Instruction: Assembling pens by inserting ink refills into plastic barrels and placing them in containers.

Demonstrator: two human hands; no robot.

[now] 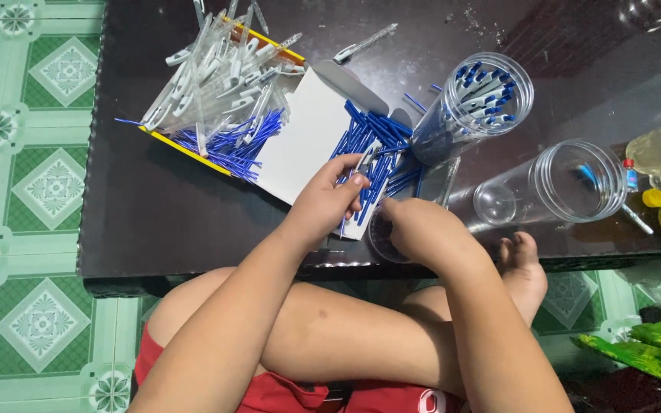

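Left hand (329, 200): fingers pinch a clear pen barrel (364, 159) above the blue refills (376, 149).
Right hand (421, 229): fingers curled, grasp unclear.
Refills: on white card (307, 145), dark table (154, 206).

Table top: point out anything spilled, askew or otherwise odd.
A clear pen barrel lies alone beyond the white tray, apart from the pile of barrels. Loose blue refills lie scattered beside the filled jar. Pale crumbs speckle the dark table.

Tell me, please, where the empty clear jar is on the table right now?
In the head view, the empty clear jar lies on its side at the table's right, just right of the jar of pens.
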